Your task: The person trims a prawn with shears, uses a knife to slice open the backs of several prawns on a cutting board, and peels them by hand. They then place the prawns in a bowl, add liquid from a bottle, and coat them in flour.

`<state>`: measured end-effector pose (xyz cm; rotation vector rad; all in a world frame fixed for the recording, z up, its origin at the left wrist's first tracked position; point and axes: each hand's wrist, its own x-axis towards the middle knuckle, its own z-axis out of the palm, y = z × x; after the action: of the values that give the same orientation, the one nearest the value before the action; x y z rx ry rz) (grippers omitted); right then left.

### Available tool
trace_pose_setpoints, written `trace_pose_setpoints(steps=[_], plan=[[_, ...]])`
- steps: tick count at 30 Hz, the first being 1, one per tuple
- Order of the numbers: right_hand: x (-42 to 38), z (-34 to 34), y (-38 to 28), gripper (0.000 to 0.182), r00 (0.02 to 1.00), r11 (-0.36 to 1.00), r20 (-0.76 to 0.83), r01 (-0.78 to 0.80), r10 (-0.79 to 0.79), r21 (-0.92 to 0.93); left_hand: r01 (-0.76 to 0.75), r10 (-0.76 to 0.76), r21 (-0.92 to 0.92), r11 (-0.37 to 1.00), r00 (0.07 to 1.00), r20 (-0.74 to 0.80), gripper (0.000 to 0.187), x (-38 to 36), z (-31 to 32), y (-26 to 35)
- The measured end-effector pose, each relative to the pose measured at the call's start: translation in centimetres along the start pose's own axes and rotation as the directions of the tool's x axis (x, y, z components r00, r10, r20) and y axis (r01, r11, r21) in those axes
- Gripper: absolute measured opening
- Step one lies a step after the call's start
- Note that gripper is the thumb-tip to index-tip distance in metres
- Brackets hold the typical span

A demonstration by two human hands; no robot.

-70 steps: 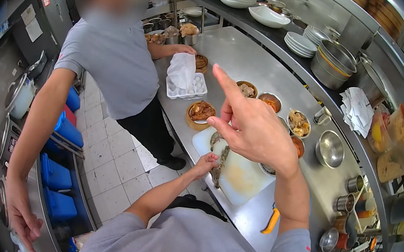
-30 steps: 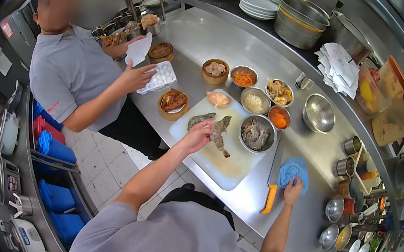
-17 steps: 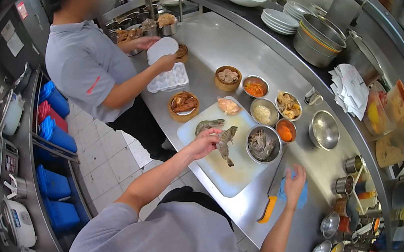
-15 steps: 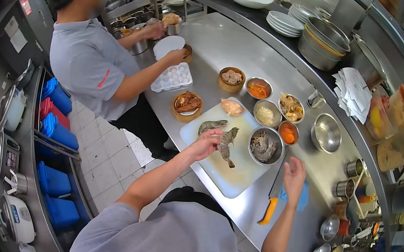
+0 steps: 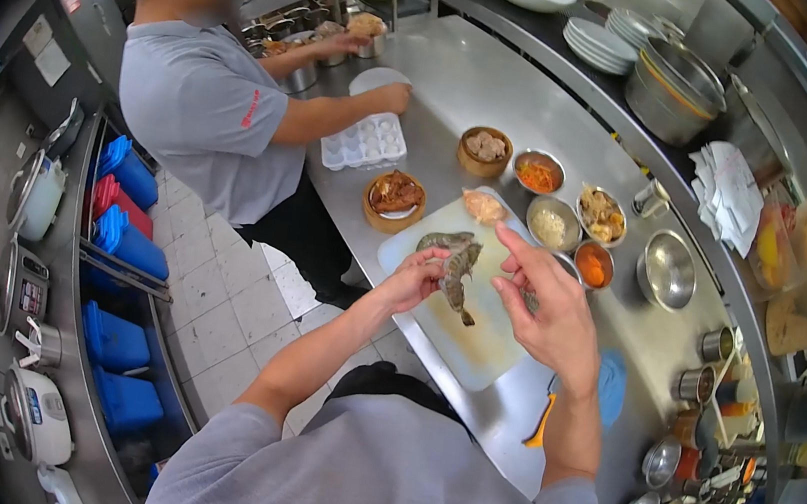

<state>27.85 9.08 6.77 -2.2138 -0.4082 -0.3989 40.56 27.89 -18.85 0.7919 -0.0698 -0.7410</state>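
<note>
A grey shrimp (image 5: 457, 284) hangs from my left hand (image 5: 417, 281), pinched between the fingers above the white cutting board (image 5: 481, 357). Just behind it a second shrimp (image 5: 440, 240) lies on the board, near a pale pink piece of meat (image 5: 484, 206). My right hand (image 5: 550, 305) is raised over the board's right side, thumb and fingers apart, holding nothing. It hides most of the steel bowl of shrimp. A knife's yellow handle (image 5: 541, 423) shows beside my right forearm, its blade mostly hidden.
Bowls of shredded carrot (image 5: 538, 173), pale minced food (image 5: 554, 223) and orange slices (image 5: 593, 264) stand behind the board. Bamboo baskets (image 5: 484, 151) are further left. A co-worker (image 5: 210, 107) stands at the left by an egg tray (image 5: 364, 142). A blue cloth (image 5: 610, 388) lies right.
My right hand has moved left and up from beside the knife to over the board, near the shrimp. The co-worker's near hand has moved right over the white disc.
</note>
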Motion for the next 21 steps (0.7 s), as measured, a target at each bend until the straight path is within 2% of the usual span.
trace_pose_setpoints(steps=[3,6,7,10,14,15,21], plan=[[-2.8,0.2,0.7,0.051,0.999,0.998,0.024,-0.025,0.024,0.064,-0.010,0.010,0.032,0.999,1.000,0.014,0.034,1.1,0.2,-0.3],[-7.7,0.8,4.1,0.048,0.982,0.972,0.040,-0.188,0.184,0.142,-0.016,0.012,0.076,0.997,0.999,0.048,0.034,1.6,2.0,0.4],[-9.6,1.1,5.4,0.042,0.971,0.958,0.029,-0.240,0.238,0.157,-0.002,-0.003,0.075,0.997,0.998,0.062,0.034,2.1,2.1,0.3],[-17.1,2.0,9.4,0.035,0.864,0.850,-0.077,-0.468,0.497,0.243,0.043,-0.055,0.108,0.993,0.992,0.113,0.033,3.6,3.6,-0.2],[-24.8,1.5,10.8,0.028,0.663,0.684,-0.178,-0.676,0.727,0.276,0.103,-0.125,0.142,0.985,0.979,0.160,0.033,5.9,6.4,-1.8],[-26.3,1.5,10.8,0.028,0.613,0.640,-0.195,-0.692,0.765,0.336,0.118,-0.138,0.133,0.984,0.979,0.150,0.034,6.7,7.0,-2.5],[-31.0,1.7,10.5,0.028,0.487,0.581,-0.319,-0.716,0.813,0.388,0.135,-0.183,0.198,0.971,0.952,0.247,0.031,11.9,9.7,-5.0]])
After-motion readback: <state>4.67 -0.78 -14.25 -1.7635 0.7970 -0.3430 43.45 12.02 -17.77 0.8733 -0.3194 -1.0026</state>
